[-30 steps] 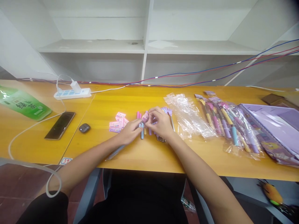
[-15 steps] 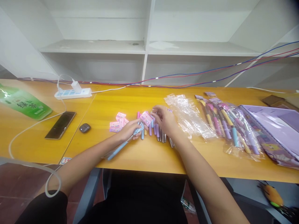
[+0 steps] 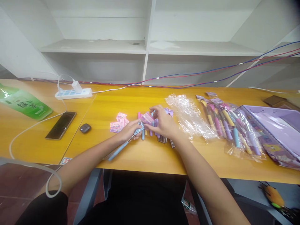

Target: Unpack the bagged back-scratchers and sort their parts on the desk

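My left hand (image 3: 131, 130) is closed around the clawed head of a blue back scratcher (image 3: 119, 150), whose handle slants down toward the table's front edge in a clear sleeve. My right hand (image 3: 161, 122) has its thumb and fingers at a pink printed card (image 3: 147, 118) just beyond the blue claw; the fingertips partly cover what they hold. Under and beside the right hand lie several scratchers with purple handles (image 3: 157, 132) and metal rods, with purple claw heads (image 3: 169, 112) behind it. More pink cards (image 3: 120, 123) lie left of the hands.
Clear plastic bags (image 3: 189, 115) and bagged scratchers (image 3: 227, 125) lie right of the hands, beside a purple tray (image 3: 276, 128). On the left are a phone (image 3: 61, 125), a black case (image 3: 85, 128), a green bottle (image 3: 25, 102) and a power strip (image 3: 73, 93). Cables run along the back.
My right hand has shifted slightly left and its thumb now reaches toward the blue claw. More of the purple claw heads shows behind it. My left hand has barely moved.
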`<move>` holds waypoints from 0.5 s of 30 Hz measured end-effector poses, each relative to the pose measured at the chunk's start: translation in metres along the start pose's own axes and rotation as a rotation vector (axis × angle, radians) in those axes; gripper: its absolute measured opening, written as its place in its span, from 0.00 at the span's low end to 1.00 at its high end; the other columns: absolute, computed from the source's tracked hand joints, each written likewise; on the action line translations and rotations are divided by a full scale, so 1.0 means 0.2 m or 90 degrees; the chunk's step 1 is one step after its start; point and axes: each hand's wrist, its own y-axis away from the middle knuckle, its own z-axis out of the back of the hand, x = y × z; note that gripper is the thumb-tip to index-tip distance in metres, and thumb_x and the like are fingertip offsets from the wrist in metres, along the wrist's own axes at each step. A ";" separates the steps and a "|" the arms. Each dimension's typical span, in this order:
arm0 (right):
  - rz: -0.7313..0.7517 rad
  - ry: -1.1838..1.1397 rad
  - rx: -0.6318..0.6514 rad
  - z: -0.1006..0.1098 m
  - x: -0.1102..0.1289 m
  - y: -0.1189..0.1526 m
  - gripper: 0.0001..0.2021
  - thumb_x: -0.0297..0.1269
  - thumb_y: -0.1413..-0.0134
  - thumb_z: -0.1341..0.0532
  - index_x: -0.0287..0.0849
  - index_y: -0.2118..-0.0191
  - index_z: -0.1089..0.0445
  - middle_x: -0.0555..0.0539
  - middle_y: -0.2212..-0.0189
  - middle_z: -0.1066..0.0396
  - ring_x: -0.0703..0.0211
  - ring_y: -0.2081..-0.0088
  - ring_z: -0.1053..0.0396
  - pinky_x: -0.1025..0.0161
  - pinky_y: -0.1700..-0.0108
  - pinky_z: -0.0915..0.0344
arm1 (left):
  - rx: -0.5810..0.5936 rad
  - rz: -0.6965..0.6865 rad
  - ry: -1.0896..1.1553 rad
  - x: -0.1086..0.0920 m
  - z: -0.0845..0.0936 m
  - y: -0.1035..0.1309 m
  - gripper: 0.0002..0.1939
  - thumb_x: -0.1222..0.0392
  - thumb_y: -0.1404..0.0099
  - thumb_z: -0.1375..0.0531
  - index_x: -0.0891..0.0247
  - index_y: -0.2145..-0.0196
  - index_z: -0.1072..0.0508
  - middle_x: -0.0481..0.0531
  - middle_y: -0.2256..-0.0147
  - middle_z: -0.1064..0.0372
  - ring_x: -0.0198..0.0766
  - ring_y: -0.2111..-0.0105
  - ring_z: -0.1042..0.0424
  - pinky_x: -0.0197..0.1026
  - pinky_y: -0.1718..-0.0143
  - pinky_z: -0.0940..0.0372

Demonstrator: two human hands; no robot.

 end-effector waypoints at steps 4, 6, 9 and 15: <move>0.017 -0.031 -0.036 -0.02 -0.03 -0.01 0.17 0.40 0.32 0.37 0.47 0.42 0.37 0.43 0.53 0.30 0.56 0.63 0.27 0.56 0.60 0.28 | -0.005 -0.002 -0.013 0.00 0.00 -0.01 0.14 0.60 0.36 0.42 0.67 0.55 0.25 0.51 0.72 0.29 0.31 0.82 0.40 0.33 0.85 0.44; 0.013 -0.051 -0.062 -0.03 -0.05 -0.01 0.10 0.39 0.29 0.40 0.47 0.46 0.35 0.44 0.56 0.29 0.56 0.63 0.27 0.56 0.59 0.28 | -0.003 -0.003 -0.020 0.01 0.00 -0.01 0.14 0.60 0.36 0.43 0.67 0.55 0.25 0.52 0.72 0.29 0.31 0.82 0.40 0.33 0.85 0.44; -0.016 -0.074 -0.097 -0.04 -0.06 -0.02 0.05 0.41 0.27 0.41 0.47 0.53 0.31 0.45 0.59 0.26 0.55 0.62 0.27 0.56 0.58 0.29 | 0.006 -0.010 -0.026 0.02 0.00 -0.01 0.13 0.60 0.36 0.43 0.67 0.56 0.25 0.52 0.72 0.29 0.31 0.82 0.40 0.33 0.85 0.43; -0.148 -0.312 -0.180 -0.07 -0.04 -0.03 0.11 0.47 0.32 0.36 0.48 0.54 0.34 0.50 0.63 0.27 0.58 0.62 0.27 0.60 0.60 0.31 | 0.033 -0.035 -0.047 0.03 0.01 0.00 0.13 0.60 0.34 0.44 0.66 0.56 0.25 0.51 0.73 0.30 0.31 0.82 0.39 0.33 0.84 0.44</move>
